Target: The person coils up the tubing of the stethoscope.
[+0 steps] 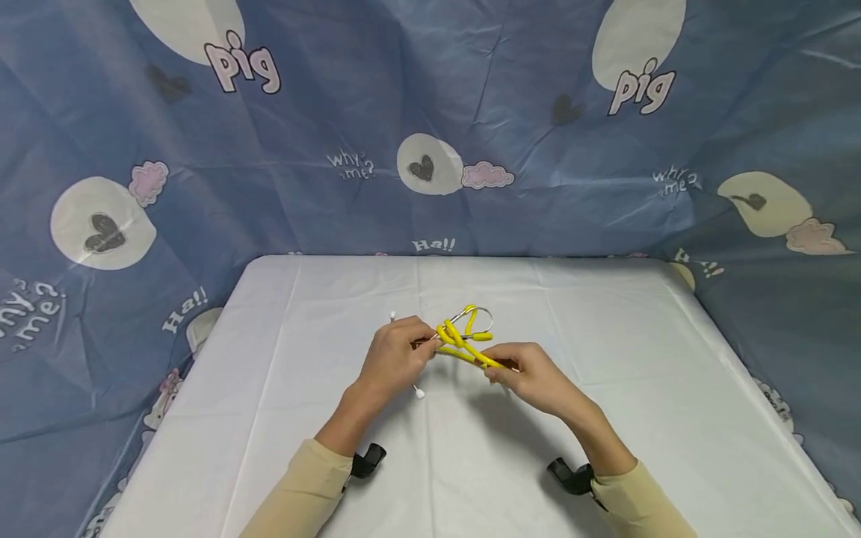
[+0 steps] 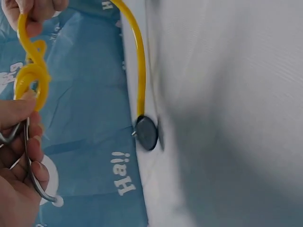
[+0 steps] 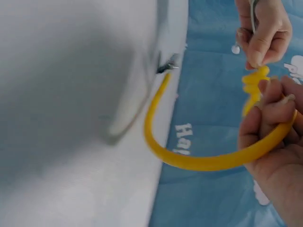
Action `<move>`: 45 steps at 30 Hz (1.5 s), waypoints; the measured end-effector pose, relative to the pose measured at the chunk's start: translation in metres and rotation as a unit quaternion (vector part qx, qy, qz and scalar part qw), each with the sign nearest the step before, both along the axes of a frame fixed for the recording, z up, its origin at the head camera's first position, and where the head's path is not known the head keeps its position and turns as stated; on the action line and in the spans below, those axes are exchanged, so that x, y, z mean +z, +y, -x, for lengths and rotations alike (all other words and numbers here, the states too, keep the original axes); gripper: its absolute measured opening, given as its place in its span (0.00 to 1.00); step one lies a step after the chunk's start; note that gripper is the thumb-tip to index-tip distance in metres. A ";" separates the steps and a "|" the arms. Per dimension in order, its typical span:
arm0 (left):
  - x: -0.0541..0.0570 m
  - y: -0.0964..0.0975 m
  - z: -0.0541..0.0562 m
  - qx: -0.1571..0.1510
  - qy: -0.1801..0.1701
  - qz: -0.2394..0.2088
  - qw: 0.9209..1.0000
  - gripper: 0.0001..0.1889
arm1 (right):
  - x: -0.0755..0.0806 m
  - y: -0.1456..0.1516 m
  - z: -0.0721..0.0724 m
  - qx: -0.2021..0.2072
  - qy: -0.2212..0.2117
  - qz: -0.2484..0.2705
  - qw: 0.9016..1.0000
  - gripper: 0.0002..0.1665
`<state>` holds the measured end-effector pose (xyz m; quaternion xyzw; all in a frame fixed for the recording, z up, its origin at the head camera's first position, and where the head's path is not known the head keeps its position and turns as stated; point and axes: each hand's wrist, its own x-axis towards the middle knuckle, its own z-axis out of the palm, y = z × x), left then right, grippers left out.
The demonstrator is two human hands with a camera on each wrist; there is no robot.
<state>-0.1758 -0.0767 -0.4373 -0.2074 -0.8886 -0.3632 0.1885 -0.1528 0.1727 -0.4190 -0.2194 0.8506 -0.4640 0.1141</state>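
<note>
A stethoscope with yellow tubing is between the two hands, above the white table. My left hand grips its metal ear tubes, the thumb close against a coil of the tubing. White ear tips stick out on both sides of that hand. The tubing is looped over itself just right of the left fingers. My right hand holds a length of tubing between thumb and curled fingers. In the left wrist view, the round chest piece hangs at the end of a free stretch of tubing.
A white cloth covers the table. Behind and beside it hangs a blue printed cloth. Black camera mounts sit on both wrists, low over the table.
</note>
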 end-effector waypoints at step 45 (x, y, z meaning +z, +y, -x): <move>0.001 -0.002 -0.016 -0.221 0.012 0.000 0.975 0.02 | 0.016 -0.023 0.044 -0.071 0.104 0.046 0.991 0.04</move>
